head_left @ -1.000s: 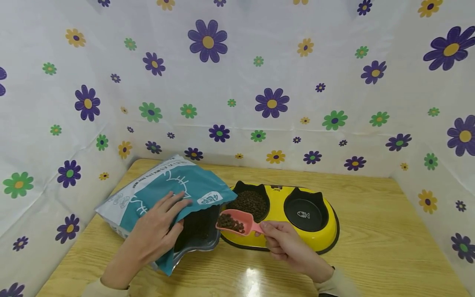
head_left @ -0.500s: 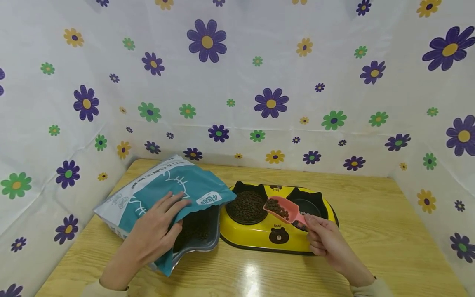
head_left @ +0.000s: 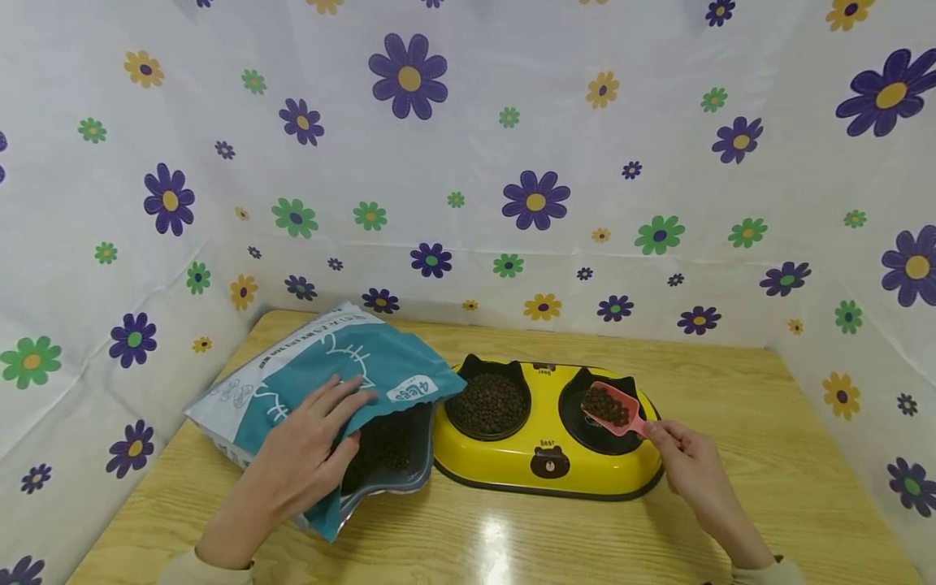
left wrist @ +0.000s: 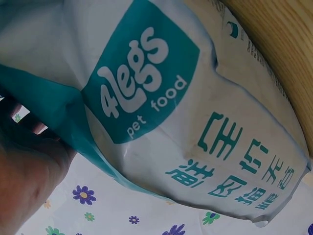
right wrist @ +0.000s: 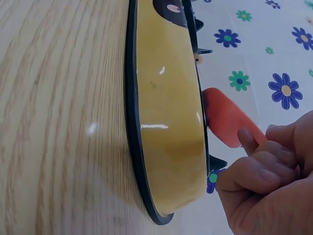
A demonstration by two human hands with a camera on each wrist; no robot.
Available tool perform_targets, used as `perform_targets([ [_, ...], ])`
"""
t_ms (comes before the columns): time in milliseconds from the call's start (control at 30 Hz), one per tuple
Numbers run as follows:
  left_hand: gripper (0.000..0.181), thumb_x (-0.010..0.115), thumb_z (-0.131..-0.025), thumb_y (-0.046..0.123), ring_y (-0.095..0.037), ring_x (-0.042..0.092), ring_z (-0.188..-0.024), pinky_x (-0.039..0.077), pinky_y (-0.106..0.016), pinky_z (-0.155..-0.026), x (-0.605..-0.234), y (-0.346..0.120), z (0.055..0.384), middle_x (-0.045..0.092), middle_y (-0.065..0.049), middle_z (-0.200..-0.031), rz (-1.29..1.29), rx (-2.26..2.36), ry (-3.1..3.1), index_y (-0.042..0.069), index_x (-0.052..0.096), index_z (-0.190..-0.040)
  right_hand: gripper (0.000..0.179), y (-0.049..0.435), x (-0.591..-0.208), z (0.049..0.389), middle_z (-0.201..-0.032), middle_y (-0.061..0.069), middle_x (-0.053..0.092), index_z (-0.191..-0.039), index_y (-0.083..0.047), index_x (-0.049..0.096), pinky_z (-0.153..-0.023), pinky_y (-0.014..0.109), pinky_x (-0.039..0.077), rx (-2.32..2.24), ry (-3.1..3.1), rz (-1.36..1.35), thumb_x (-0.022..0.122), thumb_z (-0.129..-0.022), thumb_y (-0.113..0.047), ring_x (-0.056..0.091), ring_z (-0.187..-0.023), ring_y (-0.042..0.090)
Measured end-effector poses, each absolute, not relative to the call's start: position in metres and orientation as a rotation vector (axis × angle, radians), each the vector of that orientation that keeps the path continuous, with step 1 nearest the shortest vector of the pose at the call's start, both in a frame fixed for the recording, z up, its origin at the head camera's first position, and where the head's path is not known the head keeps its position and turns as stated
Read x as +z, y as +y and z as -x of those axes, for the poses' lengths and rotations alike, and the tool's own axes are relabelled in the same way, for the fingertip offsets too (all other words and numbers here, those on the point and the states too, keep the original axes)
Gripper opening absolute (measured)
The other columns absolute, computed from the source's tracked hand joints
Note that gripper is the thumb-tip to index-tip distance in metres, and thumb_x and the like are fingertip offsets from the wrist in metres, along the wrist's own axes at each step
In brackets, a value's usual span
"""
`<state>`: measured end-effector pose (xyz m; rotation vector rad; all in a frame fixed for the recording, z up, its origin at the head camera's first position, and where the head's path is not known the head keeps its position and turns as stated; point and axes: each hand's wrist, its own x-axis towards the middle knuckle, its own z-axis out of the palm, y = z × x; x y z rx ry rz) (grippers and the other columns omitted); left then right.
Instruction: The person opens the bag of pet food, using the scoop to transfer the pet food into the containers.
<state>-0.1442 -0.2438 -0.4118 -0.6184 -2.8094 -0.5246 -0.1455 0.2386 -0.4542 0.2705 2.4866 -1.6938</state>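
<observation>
My right hand (head_left: 695,471) grips the handle of a small pink scoop (head_left: 634,424) heaped with brown kibble (head_left: 610,405). The scoop is held over the right-hand black bowl (head_left: 574,410) of a yellow double pet feeder (head_left: 497,467); its orange-pink underside (right wrist: 227,117) shows above the rim in the right wrist view. Kibble (head_left: 488,405) fills the bottom of the left-hand bowl. On the left, a teal and white pet food bag (head_left: 307,366) lies with its mouth towards the feeder. My left hand (head_left: 307,455) holds the bag by its upper edge, fingers spread on top, thumb at the mouth.
Inside the bag's mouth sits a grey tray-like container (head_left: 418,463) with more kibble. Everything rests on a light wooden table (head_left: 556,544). A white flowered cloth (head_left: 468,146) hangs behind and at both sides.
My right hand has carried the loaded scoop rightward from beside the bag's mouth, across the feeder, to above the right-hand bowl. My left hand and the bag stay in place.
</observation>
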Motion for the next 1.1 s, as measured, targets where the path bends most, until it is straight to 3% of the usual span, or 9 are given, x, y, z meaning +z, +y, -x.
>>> perform_targets([
  [100, 0.045, 0.054, -0.102, 0.019, -0.045, 0.042, -0.146, 0.043, -0.066, -0.111, -0.412, -0.243, 0.144, 0.05, -0.011, -0.157, 0.622, -0.523, -2.811, 0.019, 0.056, -0.146, 0.042, 0.24, -0.456, 0.144, -0.058, -0.006, 0.036, -0.129, 0.002, 0.066, -0.045, 0.025, 0.031, -1.535, 2.663, -0.225, 0.048, -0.11, -0.031, 0.027, -0.046, 0.007],
  [333, 0.044, 0.054, -0.102, 0.019, -0.045, 0.043, -0.146, 0.044, -0.066, -0.11, -0.412, -0.243, 0.144, 0.05, -0.01, -0.156, 0.623, -0.522, -2.809, 0.019, 0.056, -0.146, 0.022, 0.236, -0.465, 0.143, -0.059, -0.003, 0.048, -0.11, 0.004, 0.074, -0.047, 0.021, 0.031, -1.155, 3.21, 0.132, 0.062, -0.103, -0.012, 0.032, -0.05, 0.003],
  [500, 0.044, 0.054, -0.102, 0.018, -0.045, 0.043, -0.146, 0.044, -0.066, -0.11, -0.412, -0.244, 0.144, 0.05, -0.01, -0.157, 0.627, -0.528, -2.806, 0.02, 0.056, -0.146, 0.013, 0.234, -0.467, 0.142, -0.057, -0.006, 0.045, -0.102, 0.0, 0.076, -0.047, 0.02, 0.029, -1.008, 3.387, 0.284, 0.067, -0.099, -0.01, 0.028, -0.05, 0.0],
  [700, 0.044, 0.054, -0.101, 0.018, -0.045, 0.043, -0.146, 0.043, -0.066, -0.111, -0.412, -0.245, 0.144, 0.05, -0.01, -0.156, 0.627, -0.528, -2.799, 0.02, 0.056, -0.146, 0.005, 0.232, -0.464, 0.14, -0.065, 0.0, 0.062, -0.094, -0.001, 0.075, -0.048, 0.019, 0.03, -0.835, 3.571, 0.42, 0.076, -0.09, -0.003, 0.032, -0.052, -0.001],
  [767, 0.044, 0.054, -0.101, 0.018, -0.045, 0.043, -0.146, 0.043, -0.066, -0.11, -0.412, -0.245, 0.144, 0.05, -0.01, -0.156, 0.628, -0.528, -2.797, 0.02, 0.057, -0.146, 0.005, 0.231, -0.461, 0.138, -0.064, 0.0, 0.06, -0.095, 0.0, 0.074, -0.047, 0.019, 0.03, -0.897, 3.565, 0.372, 0.074, -0.091, -0.003, 0.032, -0.051, -0.001],
  [833, 0.044, 0.055, -0.101, 0.018, -0.045, 0.043, -0.146, 0.043, -0.066, -0.11, -0.413, -0.244, 0.144, 0.05, -0.01, -0.156, 0.626, -0.528, -2.795, 0.02, 0.057, -0.145, 0.009, 0.23, -0.458, 0.137, -0.062, -0.001, 0.055, -0.098, 0.001, 0.073, -0.045, 0.02, 0.03, -1.063, 3.477, 0.257, 0.069, -0.097, -0.008, 0.031, -0.049, 0.0],
  [933, 0.044, 0.055, -0.101, 0.018, -0.045, 0.043, -0.146, 0.043, -0.066, -0.11, -0.413, -0.245, 0.144, 0.05, -0.01, -0.156, 0.625, -0.529, -2.795, 0.019, 0.057, -0.146, 0.031, 0.226, -0.449, 0.133, -0.059, -0.004, 0.044, -0.11, 0.004, 0.067, -0.042, 0.022, 0.03, -1.561, 3.031, 0.003, 0.056, -0.107, -0.024, 0.031, -0.047, 0.003],
  [1033, 0.045, 0.055, -0.101, 0.018, -0.045, 0.042, -0.146, 0.044, -0.066, -0.11, -0.413, -0.244, 0.143, 0.05, -0.009, -0.157, 0.625, -0.528, -2.797, 0.019, 0.057, -0.146, 0.048, 0.22, -0.441, 0.131, -0.061, -0.005, 0.036, -0.115, 0.003, 0.057, -0.044, 0.025, 0.027, -1.957, 2.442, -0.193, 0.044, -0.109, -0.043, 0.03, -0.048, 0.006],
  [1100, 0.045, 0.055, -0.101, 0.018, -0.044, 0.042, -0.146, 0.043, -0.066, -0.11, -0.413, -0.244, 0.142, 0.05, -0.009, -0.157, 0.625, -0.53, -2.801, 0.019, 0.057, -0.146, 0.045, 0.215, -0.437, 0.129, -0.063, -0.004, 0.036, -0.111, -0.003, 0.051, -0.046, 0.027, 0.025, -2.069, 2.141, -0.217, 0.041, -0.109, -0.047, 0.03, -0.05, 0.008],
])
